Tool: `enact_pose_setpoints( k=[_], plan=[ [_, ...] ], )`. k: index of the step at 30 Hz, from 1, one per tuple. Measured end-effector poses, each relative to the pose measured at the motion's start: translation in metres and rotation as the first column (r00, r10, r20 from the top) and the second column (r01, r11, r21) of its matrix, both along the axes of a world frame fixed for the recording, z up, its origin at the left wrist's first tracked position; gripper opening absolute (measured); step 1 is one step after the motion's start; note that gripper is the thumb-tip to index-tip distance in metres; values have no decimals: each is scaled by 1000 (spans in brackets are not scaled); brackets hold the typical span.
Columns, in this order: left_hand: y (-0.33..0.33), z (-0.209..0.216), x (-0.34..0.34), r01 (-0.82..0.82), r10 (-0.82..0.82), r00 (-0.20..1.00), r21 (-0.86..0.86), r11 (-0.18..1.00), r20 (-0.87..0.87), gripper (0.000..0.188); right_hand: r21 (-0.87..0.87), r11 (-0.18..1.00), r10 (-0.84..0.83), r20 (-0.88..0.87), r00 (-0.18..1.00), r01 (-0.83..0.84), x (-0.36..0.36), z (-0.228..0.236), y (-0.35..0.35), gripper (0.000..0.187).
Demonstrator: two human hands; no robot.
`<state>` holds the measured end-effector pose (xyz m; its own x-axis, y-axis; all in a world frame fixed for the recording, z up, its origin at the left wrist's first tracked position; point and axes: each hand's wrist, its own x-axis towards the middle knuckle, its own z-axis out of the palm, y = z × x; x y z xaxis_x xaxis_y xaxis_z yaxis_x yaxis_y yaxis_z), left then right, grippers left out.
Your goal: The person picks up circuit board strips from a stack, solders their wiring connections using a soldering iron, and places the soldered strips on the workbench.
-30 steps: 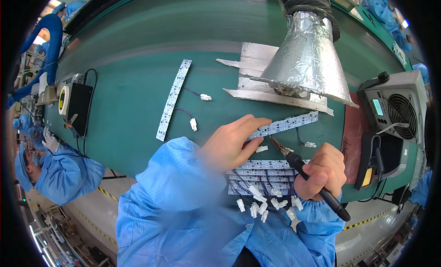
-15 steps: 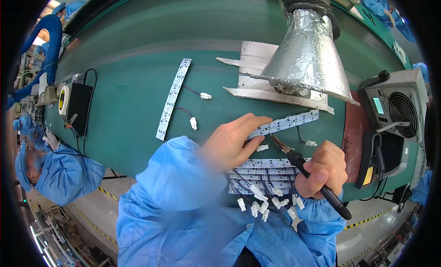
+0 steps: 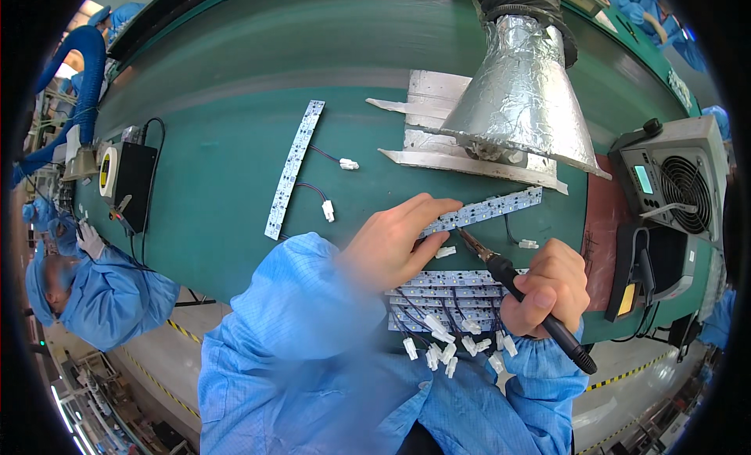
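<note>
My right hand (image 3: 547,289) is wrapped round the black handle of a soldering iron (image 3: 508,273). The iron's tip meets the lower edge of a white LED strip board (image 3: 501,207), close to my left fingers. My left hand (image 3: 403,240) grips that board's left end between thumb and fingers, and the board slants up to the right. A white connector on a thin dark lead (image 3: 528,244) hangs from it; another connector shows by my left thumb. Below lie several similar LED boards (image 3: 458,279) in rows, their white connectors (image 3: 447,352) bunched at the bench's near edge.
Another LED board (image 3: 296,169) with two connectors lies left of centre. A foil-wrapped fume hood (image 3: 520,103) stands over white strips at the back. On the right are a fan unit (image 3: 679,181) and a black iron stand (image 3: 637,271). A black box (image 3: 129,185) sits left, near a co-worker (image 3: 109,287).
My hands, the soldering iron and the board hold nearly the same place. At the left, the co-worker's gloved hand has shifted slightly.
</note>
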<state>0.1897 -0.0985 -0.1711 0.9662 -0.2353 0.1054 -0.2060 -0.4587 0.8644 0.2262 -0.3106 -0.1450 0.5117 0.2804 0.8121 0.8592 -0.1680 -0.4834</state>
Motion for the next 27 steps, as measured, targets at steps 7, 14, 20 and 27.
enact_pose_setpoints(
  k=[7,14,20,27],
  plan=[
    [0,0,0,-2,2,1000,6,1000,23,39,5,1000,-13,-3,1000,13,0,2,1,36],
    [0,1,0,1,0,1000,-37,999,23,39,154,951,-250,-127,960,268,12,-1,-39,41],
    [-1,4,0,-17,16,1000,-68,998,-18,37,106,968,-214,-135,967,229,21,-4,-40,41],
    [-3,3,1,-30,28,999,-79,996,-28,36,108,966,-220,-133,966,235,25,-7,-36,41]
  ],
)
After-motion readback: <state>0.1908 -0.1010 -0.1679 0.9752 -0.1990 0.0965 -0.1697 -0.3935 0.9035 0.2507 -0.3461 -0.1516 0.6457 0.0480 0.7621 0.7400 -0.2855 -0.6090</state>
